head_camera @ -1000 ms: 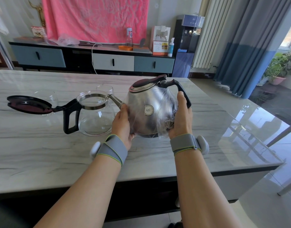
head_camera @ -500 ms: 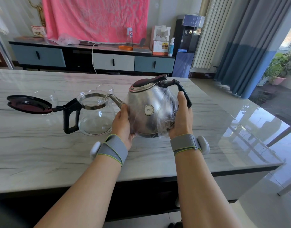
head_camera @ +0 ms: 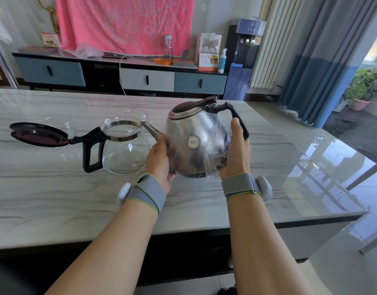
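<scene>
Fingers (head_camera: pixel 235 129) of the right hand (head_camera: pixel 236 155) lie close together and gently curved up the right flank of the steel kettle (head_camera: pixel 194 128), their tips just under its black handle (head_camera: pixel 238 118). On the other side the left hand (head_camera: pixel 160 159) cups the body just below the spout (head_camera: pixel 151 130), thumb on the near face and the remaining fingers wrapped out of sight behind. Both hands clasp the kettle between them, and neither is spread wide. Clear plastic wrap (head_camera: pixel 217 135) covers the kettle's body and bunches under the right palm. The kettle sits tilted, lid leaning towards the left, low at the middle of the marble table (head_camera: pixel 55 199); whether its base touches the top is not clear. Its spout points at the glass pot (head_camera: pixel 123 156) standing just beside it on the left, whose hinged lid (head_camera: pixel 38 135) hangs open. 2 small glass cups (head_camera: pixel 136 114) stand behind the pot. Each wrist wears a grey band (head_camera: pixel 149 192)
</scene>
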### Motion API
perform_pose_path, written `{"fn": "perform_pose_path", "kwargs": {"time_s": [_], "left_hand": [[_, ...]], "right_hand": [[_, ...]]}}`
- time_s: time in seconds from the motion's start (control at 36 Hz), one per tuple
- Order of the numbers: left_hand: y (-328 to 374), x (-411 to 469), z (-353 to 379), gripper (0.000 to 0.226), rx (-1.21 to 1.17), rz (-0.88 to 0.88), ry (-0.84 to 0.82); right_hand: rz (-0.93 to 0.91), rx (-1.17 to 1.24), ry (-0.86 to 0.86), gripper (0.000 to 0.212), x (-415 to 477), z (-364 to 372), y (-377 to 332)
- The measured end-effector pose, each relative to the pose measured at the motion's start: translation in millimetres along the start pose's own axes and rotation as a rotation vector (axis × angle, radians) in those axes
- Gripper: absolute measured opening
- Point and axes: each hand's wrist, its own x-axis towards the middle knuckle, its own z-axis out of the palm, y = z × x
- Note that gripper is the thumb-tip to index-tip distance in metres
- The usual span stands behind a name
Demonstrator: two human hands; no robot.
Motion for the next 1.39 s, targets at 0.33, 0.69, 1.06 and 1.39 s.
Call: {"fn": "perform_pose_path", "kwargs": {"time_s": [0.33,0.69,1.06,1.39], "left_hand": [[-0.7,1.7,-0.9,0.035,-0.001,-0.002,0.000],[-1.0,2.3,-0.7,0.036,0.002,-0.001,0.000],[-2.0,3.8,-0.9,0.036,-0.008,-0.002,0.000],[-1.8,3.3,-0.8,0.040,-0.007,-0.001,0.009]], "right_hand": [[-0.005,-0.008,0.001,0.056,-1.1,0.3,-0.4],[0.000,0.004,-0.007,0.047,-1.5,-0.4,-1.1],[0.010,-0.021,-0.004,0.042,-1.9,0.0,-2.1],[-0.005,-0.028,-0.001,0.040,-1.0,0.1,-2.7]]}}
